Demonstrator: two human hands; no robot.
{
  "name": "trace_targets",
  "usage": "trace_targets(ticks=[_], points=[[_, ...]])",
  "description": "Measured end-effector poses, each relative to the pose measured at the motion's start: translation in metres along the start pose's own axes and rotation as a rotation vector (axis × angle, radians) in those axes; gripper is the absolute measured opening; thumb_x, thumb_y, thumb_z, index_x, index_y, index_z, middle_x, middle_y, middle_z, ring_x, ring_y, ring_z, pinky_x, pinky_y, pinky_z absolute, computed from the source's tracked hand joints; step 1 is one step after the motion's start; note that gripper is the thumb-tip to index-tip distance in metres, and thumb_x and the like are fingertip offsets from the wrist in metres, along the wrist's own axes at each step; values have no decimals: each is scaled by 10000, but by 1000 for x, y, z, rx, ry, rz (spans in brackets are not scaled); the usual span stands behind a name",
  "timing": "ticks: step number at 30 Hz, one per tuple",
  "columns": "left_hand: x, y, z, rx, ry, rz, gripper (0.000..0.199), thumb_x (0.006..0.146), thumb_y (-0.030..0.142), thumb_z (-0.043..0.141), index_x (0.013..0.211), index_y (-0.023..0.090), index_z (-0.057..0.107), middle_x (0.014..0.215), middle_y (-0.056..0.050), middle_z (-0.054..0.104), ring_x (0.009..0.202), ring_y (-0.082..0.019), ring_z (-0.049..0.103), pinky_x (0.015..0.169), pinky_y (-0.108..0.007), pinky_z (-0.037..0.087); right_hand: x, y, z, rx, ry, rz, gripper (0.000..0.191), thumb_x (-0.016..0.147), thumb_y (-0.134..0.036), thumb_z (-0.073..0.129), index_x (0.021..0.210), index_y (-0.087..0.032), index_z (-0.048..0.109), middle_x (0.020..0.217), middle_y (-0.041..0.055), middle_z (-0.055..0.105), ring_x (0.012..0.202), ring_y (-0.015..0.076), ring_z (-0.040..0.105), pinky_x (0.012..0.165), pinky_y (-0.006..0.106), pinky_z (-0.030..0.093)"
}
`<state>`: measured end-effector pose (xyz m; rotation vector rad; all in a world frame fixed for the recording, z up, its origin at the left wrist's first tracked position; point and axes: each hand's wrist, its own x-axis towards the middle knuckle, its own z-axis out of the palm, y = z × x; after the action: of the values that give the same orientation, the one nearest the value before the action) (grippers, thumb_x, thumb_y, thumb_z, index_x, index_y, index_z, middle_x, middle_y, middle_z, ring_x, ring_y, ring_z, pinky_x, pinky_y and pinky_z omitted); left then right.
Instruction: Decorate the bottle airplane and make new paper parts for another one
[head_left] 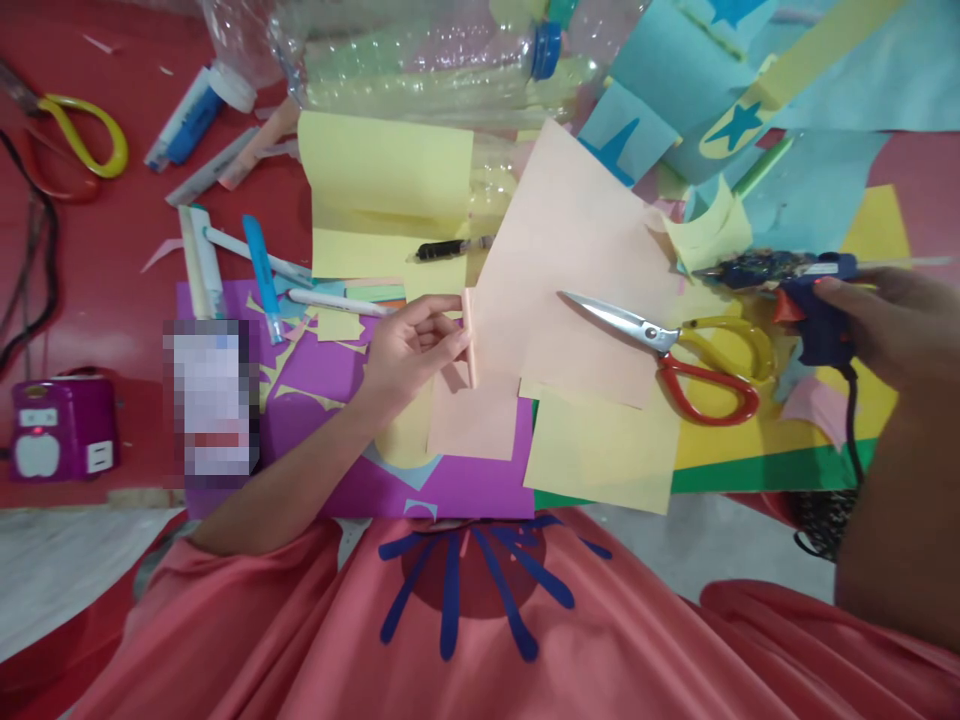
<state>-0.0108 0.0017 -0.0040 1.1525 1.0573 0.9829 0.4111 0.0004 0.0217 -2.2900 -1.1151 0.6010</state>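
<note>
Between the thumb and fingers of my left hand [416,345] is a thin rolled strip of peach paper [471,340], held upright over the paper sheets. My right hand [896,320], at the far right, grips a dark blue hot glue gun [821,310]. Its nozzle points left, a clear glue stick juts out behind, and a black cord hangs below. Scissors [660,340] with one yellow and one red handle lie with blades parted on a large peach sheet [577,250], between my hands. A smaller peach piece [476,425] lies under my left hand.
Clear plastic bottles [420,50] lie along the back. Blue paper pieces with stars [667,80] stand at the back right. Pens, a black pen [450,248], a phone [210,400], a purple socket box [64,430] and another pair of scissors [82,130] are on the left and middle.
</note>
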Motion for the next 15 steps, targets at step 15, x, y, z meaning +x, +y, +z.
trace_targets(ticks=[15], points=[[-3,3,3,-50,-2,-99,227,672,226,758,812,182,584,607,62,621,535,-89,644,545,-189,550,-122,-98,100,243,-490,-691,284,893,-479,593,876,-201,645,805,42,699,680,126,643,607,276,507]])
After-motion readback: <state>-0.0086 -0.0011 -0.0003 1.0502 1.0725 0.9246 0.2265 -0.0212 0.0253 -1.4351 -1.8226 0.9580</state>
